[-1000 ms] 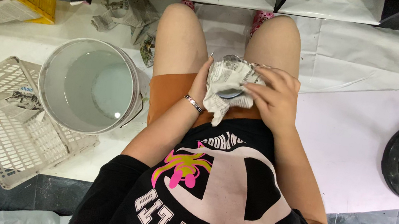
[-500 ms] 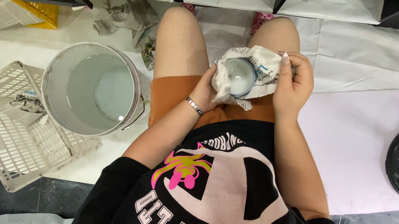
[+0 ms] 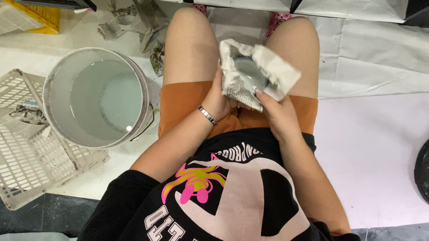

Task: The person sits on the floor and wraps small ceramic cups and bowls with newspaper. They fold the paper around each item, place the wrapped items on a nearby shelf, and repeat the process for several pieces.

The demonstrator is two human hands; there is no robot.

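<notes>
Bucket (image 3: 96, 98) holds cloudy water; hands (image 3: 279, 114) clasp paper-wrapped object (image 3: 254, 75).

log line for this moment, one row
left hand: holds newspaper bundle | right hand: on bundle, over lap | bucket, basket: beside the left leg

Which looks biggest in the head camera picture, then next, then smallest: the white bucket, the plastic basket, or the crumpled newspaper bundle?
1. Plastic basket, partly hidden under the bucket
2. White bucket; it stands taller and nearer the camera, so these two are close
3. Crumpled newspaper bundle, clearly smallest, held by the left hand and right hand
</notes>
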